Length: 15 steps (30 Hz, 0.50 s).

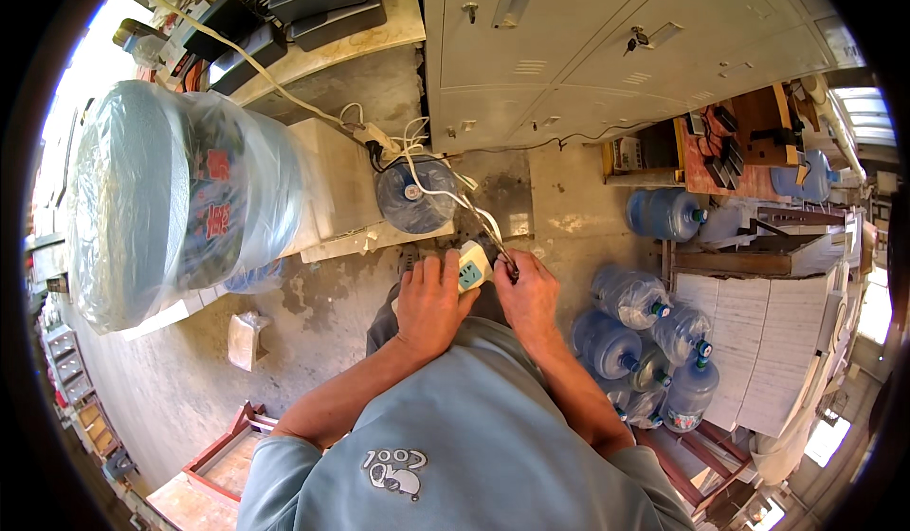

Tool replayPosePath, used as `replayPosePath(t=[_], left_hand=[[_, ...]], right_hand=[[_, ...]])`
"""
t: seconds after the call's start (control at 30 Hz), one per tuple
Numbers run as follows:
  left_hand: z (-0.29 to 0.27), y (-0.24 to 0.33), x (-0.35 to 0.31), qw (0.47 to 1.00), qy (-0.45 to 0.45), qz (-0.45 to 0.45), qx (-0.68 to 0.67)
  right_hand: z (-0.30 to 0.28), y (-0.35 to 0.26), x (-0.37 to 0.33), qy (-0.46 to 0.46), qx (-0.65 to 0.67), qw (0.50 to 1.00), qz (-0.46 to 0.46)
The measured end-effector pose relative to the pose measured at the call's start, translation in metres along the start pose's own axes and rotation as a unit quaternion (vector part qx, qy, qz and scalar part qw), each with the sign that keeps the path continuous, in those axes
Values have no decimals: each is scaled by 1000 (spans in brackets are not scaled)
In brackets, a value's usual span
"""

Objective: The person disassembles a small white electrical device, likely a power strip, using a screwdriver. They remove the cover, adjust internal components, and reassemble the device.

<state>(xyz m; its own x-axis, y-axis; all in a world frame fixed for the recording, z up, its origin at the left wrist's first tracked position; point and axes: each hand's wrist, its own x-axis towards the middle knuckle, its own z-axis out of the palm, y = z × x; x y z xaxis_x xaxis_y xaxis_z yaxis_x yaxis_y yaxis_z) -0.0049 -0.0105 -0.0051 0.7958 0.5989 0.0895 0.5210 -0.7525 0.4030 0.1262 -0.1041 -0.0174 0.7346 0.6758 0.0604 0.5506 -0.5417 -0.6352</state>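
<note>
My left hand [428,305] is wrapped round a cream power strip [472,267] with green socket faces, held in front of my body. The strip's near end is hidden under my fingers. Close by on the right, the fingers of my right hand [528,296] are closed on a dark cord [488,230], whose end at the fingertips is too small to make out. A white cable [438,192] loops beside it, running back to another white power strip [377,138] at the edge of the bench.
A large water jug in clear plastic [204,204] is at the left. Another jug [414,199] stands ahead, before grey metal lockers [531,52]. Several blue jugs [607,341] lie at the right beside stacked white sheets [749,341]. A small wrapped block [246,339] is on the floor.
</note>
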Motion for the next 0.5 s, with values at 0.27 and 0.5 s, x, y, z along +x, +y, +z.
replayPosePath(t=[0.27,0.5], left_hand=[[2,2,-2,999,-31,-13,-20],[3,0,0,1000,-9,1,-12]], right_hand=[[-6,-5,7,-41,-70,997,-16],[3,6,8,-35,-50,998,-29]])
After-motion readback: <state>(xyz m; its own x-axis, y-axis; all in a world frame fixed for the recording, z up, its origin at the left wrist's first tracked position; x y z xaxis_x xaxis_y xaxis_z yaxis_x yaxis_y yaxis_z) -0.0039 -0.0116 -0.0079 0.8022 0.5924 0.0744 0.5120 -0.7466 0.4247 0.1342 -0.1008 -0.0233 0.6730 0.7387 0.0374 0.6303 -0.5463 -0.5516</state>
